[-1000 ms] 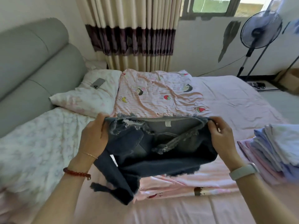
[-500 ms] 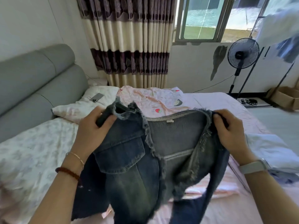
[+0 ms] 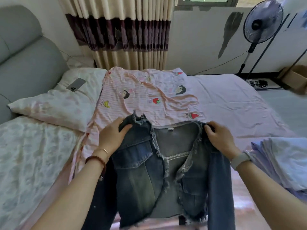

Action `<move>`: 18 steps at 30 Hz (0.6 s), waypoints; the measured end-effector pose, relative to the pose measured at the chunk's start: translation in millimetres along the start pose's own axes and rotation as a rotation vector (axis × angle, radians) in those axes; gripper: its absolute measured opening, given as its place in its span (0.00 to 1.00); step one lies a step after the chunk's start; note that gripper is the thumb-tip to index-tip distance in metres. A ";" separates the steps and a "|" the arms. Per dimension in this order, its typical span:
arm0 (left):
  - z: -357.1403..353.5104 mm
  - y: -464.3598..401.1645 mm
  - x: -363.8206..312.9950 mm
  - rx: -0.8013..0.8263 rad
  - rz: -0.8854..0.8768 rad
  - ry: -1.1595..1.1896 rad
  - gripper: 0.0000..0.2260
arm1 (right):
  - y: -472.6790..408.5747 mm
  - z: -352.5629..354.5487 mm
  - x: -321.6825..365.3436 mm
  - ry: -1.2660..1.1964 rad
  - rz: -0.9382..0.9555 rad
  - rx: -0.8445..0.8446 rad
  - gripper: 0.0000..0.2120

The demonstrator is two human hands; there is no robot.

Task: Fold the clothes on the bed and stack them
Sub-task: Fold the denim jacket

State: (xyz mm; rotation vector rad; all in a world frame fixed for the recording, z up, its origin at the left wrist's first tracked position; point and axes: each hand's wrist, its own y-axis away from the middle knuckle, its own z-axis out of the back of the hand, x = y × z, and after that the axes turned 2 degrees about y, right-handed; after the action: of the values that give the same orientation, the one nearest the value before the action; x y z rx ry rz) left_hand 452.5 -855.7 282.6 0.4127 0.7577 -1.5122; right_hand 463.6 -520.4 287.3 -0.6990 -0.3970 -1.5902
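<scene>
Two hands hold a denim jacket (image 3: 159,171) up by its shoulders over the bed (image 3: 232,103), front open and facing the camera, frayed edges hanging. The left hand (image 3: 113,135) has its grip curled round the left shoulder and collar, thumb on the front. The right hand (image 3: 219,138) pinches the other shoulder seam with bent fingers. Behind the jacket a pink cartoon-print sheet (image 3: 149,95) lies spread on the bed. Just right of the right wrist sits a stack of folded clothes (image 3: 282,160). A phone (image 3: 76,84) rests on the pillow (image 3: 58,103).

Beaded bracelet (image 3: 98,161), grey watch (image 3: 240,159)
</scene>
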 end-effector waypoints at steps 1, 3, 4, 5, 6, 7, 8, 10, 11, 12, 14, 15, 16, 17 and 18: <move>-22.6 -27.1 12.2 0.021 0.033 -0.091 0.18 | -27.5 -18.3 -6.7 0.052 -0.084 -0.007 0.09; -66.5 -59.7 30.6 0.086 0.130 -0.240 0.27 | -65.2 -56.0 -18.1 0.170 -0.167 0.011 0.18; -90.9 -65.5 40.9 0.113 0.176 -0.265 0.28 | -74.4 -75.9 -24.2 0.209 -0.175 0.014 0.20; -114.0 -63.8 48.1 0.139 0.188 -0.277 0.28 | -75.4 -96.0 -30.6 0.220 -0.168 0.024 0.21; -136.2 -53.5 54.7 0.179 0.173 -0.301 0.27 | -67.4 -116.5 -39.8 0.211 -0.140 0.071 0.21; -157.9 -36.9 62.6 0.233 0.148 -0.332 0.26 | -52.0 -135.7 -48.6 0.194 -0.100 0.153 0.20; -177.9 -17.2 70.8 0.308 0.122 -0.362 0.25 | -31.7 -154.1 -59.3 0.176 -0.074 0.250 0.19; -212.5 29.1 88.3 0.467 0.117 -0.422 0.25 | 11.9 -185.2 -81.9 0.148 -0.076 0.402 0.18; -226.6 51.2 97.0 0.511 0.112 -0.446 0.26 | 30.7 -198.8 -94.2 0.146 -0.096 0.442 0.18; -238.4 69.2 104.8 0.530 0.091 -0.471 0.28 | 46.3 -211.3 -106.2 0.159 -0.112 0.467 0.18; -257.0 94.1 116.9 0.542 0.010 -0.544 0.36 | 68.8 -229.8 -125.4 0.250 -0.103 0.488 0.19; -264.4 101.5 122.5 0.524 -0.018 -0.593 0.39 | 75.7 -237.5 -133.6 0.329 -0.055 0.485 0.21; -269.2 105.6 126.7 0.503 -0.032 -0.620 0.42 | 81.3 -244.4 -141.2 0.423 -0.010 0.496 0.24; -271.7 107.8 129.8 0.491 -0.037 -0.629 0.43 | 85.8 -250.2 -147.4 0.515 0.021 0.495 0.27; -272.4 107.8 131.0 0.476 -0.047 -0.632 0.43 | 88.8 -255.2 -151.7 0.579 0.041 0.477 0.30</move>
State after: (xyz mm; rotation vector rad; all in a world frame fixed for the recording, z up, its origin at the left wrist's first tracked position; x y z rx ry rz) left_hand 493.0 -762.4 -21.8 0.2384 -0.0938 -1.7344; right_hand 501.5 -576.7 -15.1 0.1223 -0.3067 -1.5014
